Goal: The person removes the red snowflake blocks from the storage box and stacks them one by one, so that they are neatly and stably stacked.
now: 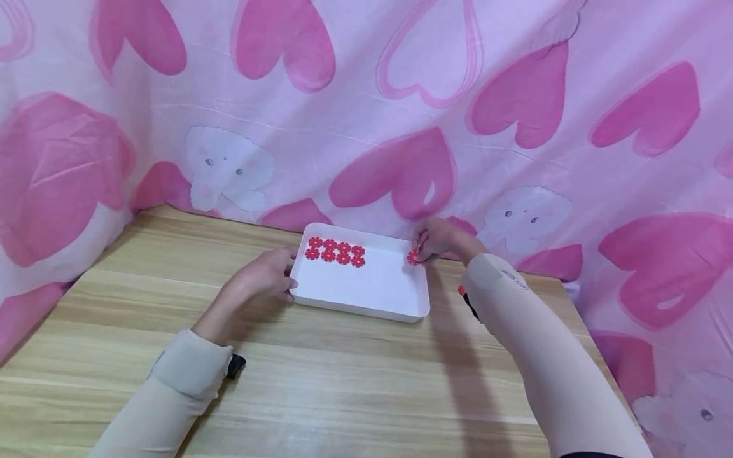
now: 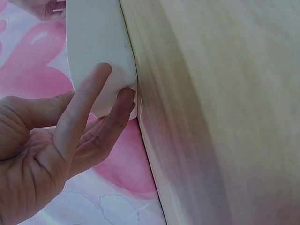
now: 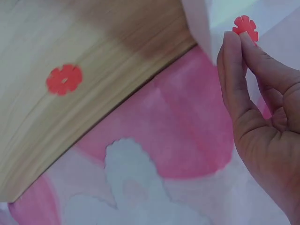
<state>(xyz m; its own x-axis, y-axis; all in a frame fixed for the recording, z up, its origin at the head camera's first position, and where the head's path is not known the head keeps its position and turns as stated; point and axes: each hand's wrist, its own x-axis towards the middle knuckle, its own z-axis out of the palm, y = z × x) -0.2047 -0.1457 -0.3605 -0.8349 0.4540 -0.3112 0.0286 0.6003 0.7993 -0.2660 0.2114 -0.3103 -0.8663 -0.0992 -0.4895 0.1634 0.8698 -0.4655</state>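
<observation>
Pink-and-white cloth (image 1: 395, 172), printed with hearts and pale animal figures: one hanging, along the far side and both flanks.

Counter (image 1: 343, 388), wood-grained, one: bears everything below.

Tray (image 1: 378, 283), white, shallow, rectangular, one: flat on the counter, near its far edge. Probably thin plastic, light and fairly stiff, apt to slide if nudged; best steadied by a side wall.

Left grip (image 1: 260, 275), a bare hand: closed on the tray's left wall, fingertips against the outer face, one digit up at the rim.

Right grip (image 1: 438, 238), a bare hand: at the tray's far right corner, thumb and fingers together, clamped on one small disc.

Set of eight red flower-shaped discs (image 1: 328, 256): inside the tray, far left part, two rows of four, closely spaced.

Held disc (image 3: 245, 28), red, same notched pattern: between the right fingertips, by the tray's right wall; whether it touches the tray floor cannot be told. Judged very light, thin, stiff, a little slick, hardly fragile; take by opposite edges, where the notches should give purchase.

Loose disc (image 3: 64, 79), red, small centre slot: flat on the counter, right of the tray. Lying flat, likely awkward to lift; a fingernail under the rim should serve.
</observation>
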